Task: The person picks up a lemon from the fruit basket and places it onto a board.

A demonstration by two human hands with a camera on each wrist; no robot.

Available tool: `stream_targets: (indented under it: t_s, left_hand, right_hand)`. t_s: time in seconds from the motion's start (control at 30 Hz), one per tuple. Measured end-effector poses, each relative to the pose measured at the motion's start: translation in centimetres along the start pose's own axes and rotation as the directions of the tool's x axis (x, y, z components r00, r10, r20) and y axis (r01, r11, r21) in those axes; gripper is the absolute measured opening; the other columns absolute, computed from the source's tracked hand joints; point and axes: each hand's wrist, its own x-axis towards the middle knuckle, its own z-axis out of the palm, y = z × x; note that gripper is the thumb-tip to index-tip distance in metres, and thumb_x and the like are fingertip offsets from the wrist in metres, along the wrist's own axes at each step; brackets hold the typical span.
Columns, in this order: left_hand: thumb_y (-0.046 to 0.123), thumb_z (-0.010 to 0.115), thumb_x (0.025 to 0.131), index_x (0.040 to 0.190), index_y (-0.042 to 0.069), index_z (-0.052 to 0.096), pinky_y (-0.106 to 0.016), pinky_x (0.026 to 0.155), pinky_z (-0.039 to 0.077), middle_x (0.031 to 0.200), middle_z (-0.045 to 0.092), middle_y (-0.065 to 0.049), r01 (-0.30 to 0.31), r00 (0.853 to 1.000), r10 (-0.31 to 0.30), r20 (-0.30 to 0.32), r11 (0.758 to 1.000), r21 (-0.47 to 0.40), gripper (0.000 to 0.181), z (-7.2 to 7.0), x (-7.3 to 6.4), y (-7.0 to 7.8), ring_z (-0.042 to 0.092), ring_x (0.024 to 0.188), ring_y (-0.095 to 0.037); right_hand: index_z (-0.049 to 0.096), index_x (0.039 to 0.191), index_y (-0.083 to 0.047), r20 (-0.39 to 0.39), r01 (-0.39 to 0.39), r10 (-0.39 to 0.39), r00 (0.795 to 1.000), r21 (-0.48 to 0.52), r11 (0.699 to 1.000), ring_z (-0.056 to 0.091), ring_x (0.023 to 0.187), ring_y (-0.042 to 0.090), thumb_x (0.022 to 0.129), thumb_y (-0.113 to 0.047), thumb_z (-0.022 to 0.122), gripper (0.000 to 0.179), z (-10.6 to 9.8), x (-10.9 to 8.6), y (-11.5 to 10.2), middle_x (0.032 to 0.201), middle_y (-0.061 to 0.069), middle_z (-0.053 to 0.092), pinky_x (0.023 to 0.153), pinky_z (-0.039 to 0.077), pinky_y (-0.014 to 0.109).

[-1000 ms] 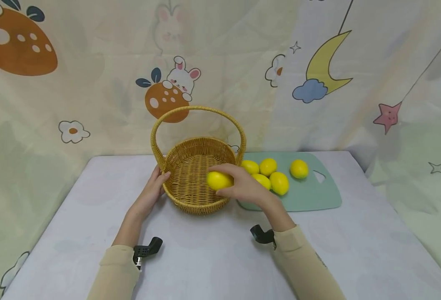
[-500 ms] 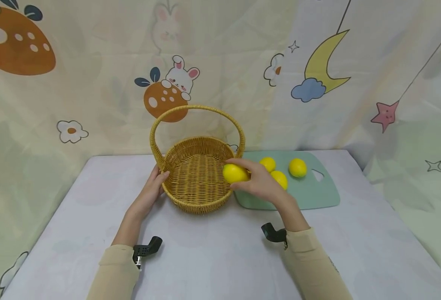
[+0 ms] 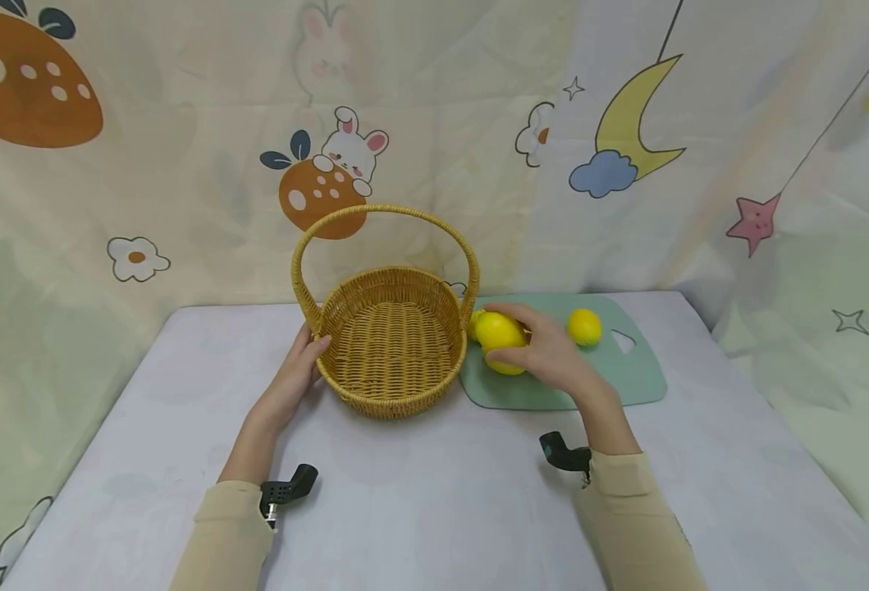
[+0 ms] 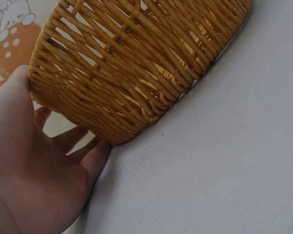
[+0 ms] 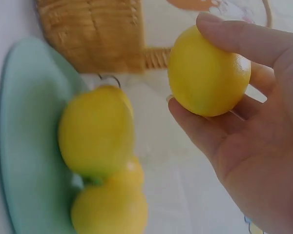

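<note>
A yellow wicker basket (image 3: 390, 406) with a tall arched handle stands on the table. My left hand (image 3: 291, 377) holds its left side, thumb at the rim and fingers against the outer wall, as the left wrist view also shows. Over the left part of a green cutting board (image 3: 589, 390), my right hand (image 3: 552, 353) grips a lemon (image 5: 207, 73) between thumb and fingers. Below it lie several more lemons (image 5: 96, 134), partly hidden by the hand in the head view. One lemon (image 3: 585, 327) sits apart, near the board's handle hole.
A white cloth (image 3: 419, 501) covers the table. Behind it hangs a backdrop (image 3: 471, 123) printed with cartoon figures, close to the basket and board. The board's left edge lies right beside the basket.
My right hand has moved right with the lemon, from over the basket to above the lemons on the board. The left hand has stayed at the basket's side.
</note>
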Motion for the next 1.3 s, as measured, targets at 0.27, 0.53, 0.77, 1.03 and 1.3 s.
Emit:
stream_targets:
  t_s: [0.27, 0.53, 0.77, 1.03, 1.3]
  left_hand:
    - [0.046, 0.041, 0.105, 0.160, 0.031, -0.001, -0.051, 0.123, 0.022, 0.168, 0.012, -0.004, -0.002, 1.000, 0.002, -0.003, 1.000, 0.007, 0.071, -0.2, 0.4, -0.7, 0.025, 0.152, -0.027]
    - [0.043, 0.038, 0.107, 0.159, 0.039, 0.002, -0.051, 0.123, 0.023, 0.167, 0.014, 0.002, -0.021, 1.000, 0.021, -0.011, 1.000, 0.017, 0.063, -0.6, 1.4, -2.3, 0.027, 0.151, -0.024]
    - [0.044, 0.036, 0.107, 0.159, 0.039, 0.000, -0.050, 0.124, 0.022, 0.167, 0.012, 0.003, -0.017, 1.000, 0.018, -0.008, 1.000, 0.022, 0.064, -0.6, 1.1, -2.3, 0.025, 0.152, -0.023]
    - [0.045, 0.036, 0.107, 0.158, 0.040, -0.002, -0.050, 0.124, 0.020, 0.168, 0.009, 0.003, -0.011, 1.000, 0.011, -0.009, 0.999, 0.032, 0.064, -0.4, 1.2, -2.2, 0.021, 0.153, -0.023]
    - [0.044, 0.035, 0.107, 0.158, 0.040, -0.001, -0.050, 0.124, 0.020, 0.168, 0.011, 0.002, -0.017, 1.000, 0.017, -0.009, 0.999, 0.036, 0.063, -0.4, 1.1, -2.0, 0.022, 0.153, -0.023]
  right_hand:
    - [0.049, 0.146, -0.025, -0.093, -0.070, 0.063, 0.994, -0.079, 0.994, 0.054, 0.121, 0.029, 0.087, -0.027, 0.076, 0.065, -3.0, -0.9, 2.1, 0.146, 0.009, 0.053, 0.101, 0.047, 0.049]
    - [0.047, 0.148, -0.022, -0.135, -0.136, 0.121, 0.983, -0.104, 0.985, 0.049, 0.126, 0.032, 0.089, -0.033, 0.073, 0.065, -4.9, -1.7, 4.0, 0.150, 0.011, 0.048, 0.105, 0.043, 0.054]
    - [0.049, 0.146, -0.019, -0.130, -0.171, 0.153, 0.980, -0.142, 0.975, 0.050, 0.121, 0.033, 0.089, -0.035, 0.073, 0.064, -5.9, -2.4, 5.0, 0.146, 0.012, 0.050, 0.103, 0.043, 0.053]
    - [0.050, 0.144, -0.013, -0.057, -0.173, 0.167, 0.984, -0.140, 0.975, 0.050, 0.120, 0.034, 0.089, -0.027, 0.074, 0.062, -6.8, -3.0, 6.3, 0.146, 0.014, 0.050, 0.103, 0.042, 0.051]
    - [0.046, 0.147, -0.009, 0.007, -0.238, 0.244, 0.970, -0.193, 0.952, 0.047, 0.123, 0.039, 0.088, -0.033, 0.073, 0.069, -7.2, -3.4, 7.6, 0.147, 0.023, 0.046, 0.105, 0.040, 0.060]
